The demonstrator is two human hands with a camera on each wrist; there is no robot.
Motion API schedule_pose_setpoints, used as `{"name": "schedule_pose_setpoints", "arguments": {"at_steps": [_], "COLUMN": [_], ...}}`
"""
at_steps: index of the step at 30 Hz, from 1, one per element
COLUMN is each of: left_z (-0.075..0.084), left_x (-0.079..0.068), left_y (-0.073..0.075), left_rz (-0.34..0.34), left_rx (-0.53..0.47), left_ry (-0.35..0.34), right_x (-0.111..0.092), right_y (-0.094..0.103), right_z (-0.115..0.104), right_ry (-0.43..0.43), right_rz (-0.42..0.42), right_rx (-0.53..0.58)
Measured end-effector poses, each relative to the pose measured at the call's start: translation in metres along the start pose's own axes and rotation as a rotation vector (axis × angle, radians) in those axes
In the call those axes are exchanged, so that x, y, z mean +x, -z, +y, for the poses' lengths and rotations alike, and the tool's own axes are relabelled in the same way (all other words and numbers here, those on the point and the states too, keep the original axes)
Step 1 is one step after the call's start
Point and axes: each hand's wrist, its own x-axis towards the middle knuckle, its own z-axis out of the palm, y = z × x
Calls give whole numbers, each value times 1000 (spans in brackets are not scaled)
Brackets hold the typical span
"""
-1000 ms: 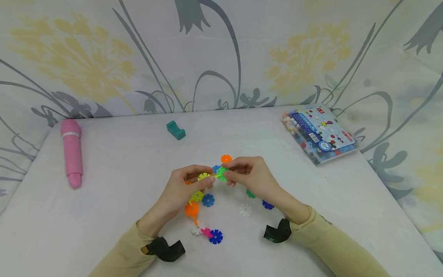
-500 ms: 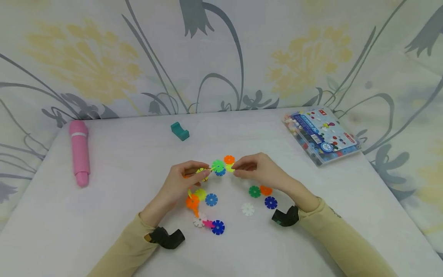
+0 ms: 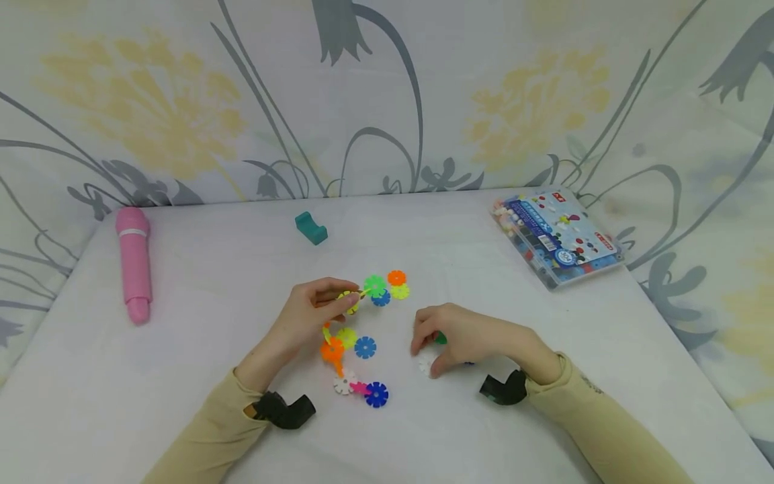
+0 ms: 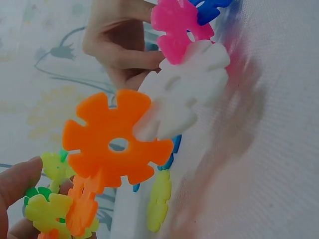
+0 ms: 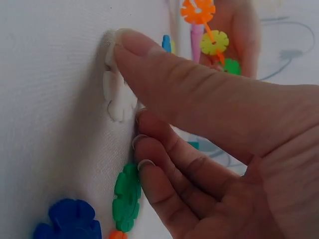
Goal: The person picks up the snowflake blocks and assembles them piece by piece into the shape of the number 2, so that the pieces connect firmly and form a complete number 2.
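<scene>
My left hand pinches a chain of interlocked plastic snowflake discs by a yellow disc. A bright green disc sits at the chain's far end. The rest hangs toward me: an orange disc, a white one, a pink one and a dark blue one. My right hand is low over the table. Its thumb touches a loose white disc lying flat, with the curved fingers at the disc's other side. A green disc lies beside those fingertips.
Loose blue, yellow and orange discs lie nearby. A dark blue disc is mostly hidden under my right hand. Farther back are a pink microphone-shaped object, a teal block and a clear box of pieces.
My right hand has let go of the bright green disc on the chain and moved down toward me to the loose white disc. The left hand keeps holding the chain.
</scene>
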Motion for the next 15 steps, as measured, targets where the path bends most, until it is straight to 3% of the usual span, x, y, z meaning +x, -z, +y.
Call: {"name": "schedule_pose_setpoints", "arguments": {"at_steps": [7, 15], "left_z": [-2, -5], "left_x": [1, 0], "left_y": [-2, -4], "left_rz": [-10, -9], "left_rx": [-30, 1], "left_ry": [0, -10], "right_x": [1, 2], "right_y": [-5, -5], "right_z": [0, -1], "right_ry": [-16, -20], "right_rz": [-11, 16], "right_rx": [-7, 9]}}
